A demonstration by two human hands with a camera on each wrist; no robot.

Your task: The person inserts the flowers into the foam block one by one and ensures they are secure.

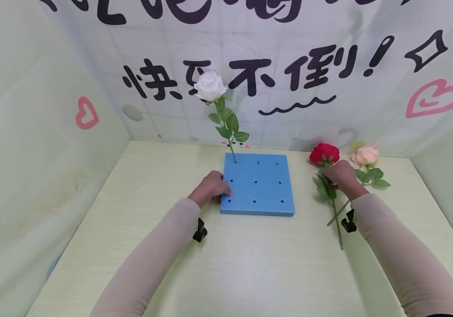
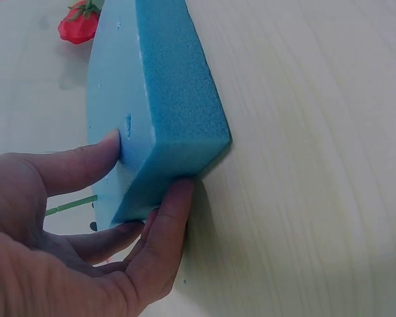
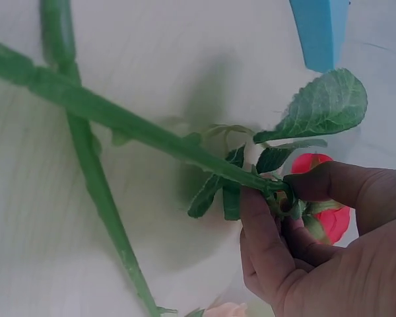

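A blue foam block [image 1: 268,192] with rows of small holes lies flat on the table. My left hand [image 1: 213,186] grips its left edge; in the left wrist view the thumb presses the top face and the fingers [image 2: 175,218] lie along the side. One white rose [image 1: 210,87] stands tilted a little left, its stem in the far-left hole. To the right of the block, my right hand [image 1: 343,178] pinches the stem of a red rose [image 1: 324,153] just under its bloom. In the right wrist view, thumb and fingertips close round the stem [image 3: 185,150] near the leaves.
A pale pink rose [image 1: 365,156] lies on the table [image 1: 274,264] beside the red one, its stem crossing beneath the red rose's stem. Behind the table hangs a white cloth [image 1: 195,125] with black lettering; cloth also stands at both sides.
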